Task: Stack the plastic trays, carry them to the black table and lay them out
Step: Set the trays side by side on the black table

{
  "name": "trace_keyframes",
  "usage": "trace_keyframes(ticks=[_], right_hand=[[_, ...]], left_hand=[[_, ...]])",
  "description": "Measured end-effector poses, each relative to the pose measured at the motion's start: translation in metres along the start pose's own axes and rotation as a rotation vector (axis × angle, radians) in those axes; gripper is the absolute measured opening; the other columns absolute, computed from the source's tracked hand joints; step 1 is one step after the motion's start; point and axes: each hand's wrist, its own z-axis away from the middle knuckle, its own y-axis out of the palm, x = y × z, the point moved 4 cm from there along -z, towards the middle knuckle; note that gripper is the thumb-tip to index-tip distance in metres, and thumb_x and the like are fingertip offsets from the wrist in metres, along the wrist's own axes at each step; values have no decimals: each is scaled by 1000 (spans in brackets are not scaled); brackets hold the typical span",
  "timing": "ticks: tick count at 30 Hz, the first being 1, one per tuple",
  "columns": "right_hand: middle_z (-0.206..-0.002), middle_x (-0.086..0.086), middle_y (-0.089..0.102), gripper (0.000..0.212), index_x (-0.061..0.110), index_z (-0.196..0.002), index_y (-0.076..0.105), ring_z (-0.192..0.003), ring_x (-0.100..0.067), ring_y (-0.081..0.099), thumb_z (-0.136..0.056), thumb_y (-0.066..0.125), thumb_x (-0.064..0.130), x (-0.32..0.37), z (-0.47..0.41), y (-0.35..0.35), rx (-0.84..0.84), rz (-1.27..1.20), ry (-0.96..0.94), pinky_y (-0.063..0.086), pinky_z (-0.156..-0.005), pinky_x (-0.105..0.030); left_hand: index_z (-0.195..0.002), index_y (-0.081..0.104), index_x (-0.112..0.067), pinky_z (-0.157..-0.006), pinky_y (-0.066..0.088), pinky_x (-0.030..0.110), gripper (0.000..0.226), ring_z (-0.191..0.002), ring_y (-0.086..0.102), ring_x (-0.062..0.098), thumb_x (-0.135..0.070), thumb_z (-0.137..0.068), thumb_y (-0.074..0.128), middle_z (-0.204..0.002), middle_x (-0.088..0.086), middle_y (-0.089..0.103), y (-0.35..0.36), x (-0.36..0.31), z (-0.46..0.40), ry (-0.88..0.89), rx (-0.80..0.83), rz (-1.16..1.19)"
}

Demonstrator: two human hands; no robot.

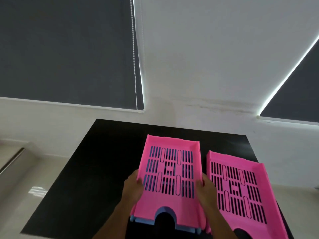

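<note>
A pink slotted plastic tray (172, 145) is held over the black table (103, 161), stacked on a blue tray (146, 221) whose edge shows beneath its near end. My left hand (133, 188) grips the stack's left wall. My right hand (205, 188) grips its right wall. A second pink tray (241, 219) lies flat on the table just to the right, close beside my right hand.
The table stands against a white wall (207, 66) with dark roller blinds (69, 49) at left and far right. Pale floor (25, 187) lies to the table's left. The table's left half is bare black surface.
</note>
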Motion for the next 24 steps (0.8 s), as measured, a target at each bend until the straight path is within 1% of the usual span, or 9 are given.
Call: trace_keyframes(ticks=[5, 8, 9, 10, 12, 14, 16, 19, 24], right_hand=[[-83, 3, 68, 32, 12, -124, 66, -63, -8, 65, -98, 49, 4, 39, 3, 11, -47, -34, -65, 47, -51, -15], [-80, -7, 71, 26, 15, -106, 70, -63, -22, 68, -95, 49, 5, 62, 3, 34, -33, -69, -106, 60, -56, -42], [-78, -11, 71, 23, 16, -99, 70, -61, -25, 67, -94, 50, 6, 70, 5, 45, -19, -60, -125, 60, -58, -46], [-77, -12, 70, 23, 18, -93, 69, -61, -26, 65, -93, 50, 6, 78, 7, 57, 0, -55, -145, 58, -58, -44], [-76, -12, 70, 24, 20, -86, 67, -58, -22, 61, -91, 51, 4, 93, 16, 80, 49, -49, -176, 52, -52, -29], [-78, -7, 71, 26, 23, -92, 68, -62, -19, 63, -93, 52, 3, 106, 26, 106, 101, -73, -188, 51, -52, -18], [-85, -2, 72, 26, 22, -102, 69, -72, -21, 70, -96, 53, 2, 117, 36, 131, 163, -117, -173, 58, -61, -24], [-91, 3, 73, 30, 25, -105, 68, -75, -13, 71, -96, 52, 1, 131, 50, 168, 218, -158, -147, 59, -66, -26], [-104, 4, 73, 31, 25, -117, 67, -89, -9, 71, -97, 53, 5, 139, 62, 216, 290, -173, -123, 61, -84, -31]], left_hand=[[-103, 60, -16, -54, 51, 16, 16, -70, 72, 9, -13, -99, 45, -86, 4, 70, -40, -11, -10, 101, -7, 37], [-104, 61, -17, -58, 53, 21, 16, -73, 72, 12, -12, -98, 47, -89, 4, 71, -75, -5, -20, 127, -34, 35], [-103, 61, -17, -58, 53, 21, 16, -73, 72, 12, -12, -98, 47, -89, 5, 71, -87, 0, -24, 125, -49, 30], [-103, 61, -16, -58, 52, 21, 16, -73, 72, 13, -11, -98, 47, -89, 5, 71, -99, 6, -26, 119, -67, 21], [-102, 61, -14, -57, 51, 21, 17, -73, 71, 14, -7, -97, 46, -88, 5, 70, -126, 18, -28, 100, -107, 0], [-101, 59, -15, -55, 49, 20, 20, -71, 70, 14, -3, -97, 44, -86, 4, 69, -151, 31, -28, 84, -135, -23], [-101, 58, -18, -53, 47, 19, 22, -68, 68, 13, -1, -96, 44, -83, 4, 69, -175, 44, -28, 77, -172, -50], [-100, 59, -17, -50, 45, 19, 25, -62, 66, 13, 1, -95, 44, -77, 2, 68, -209, 66, -29, 70, -230, -104], [-103, 65, -14, -51, 46, 23, 30, -66, 68, 22, 3, -92, 43, -81, 9, 72, -241, 103, -39, 30, -288, -158]])
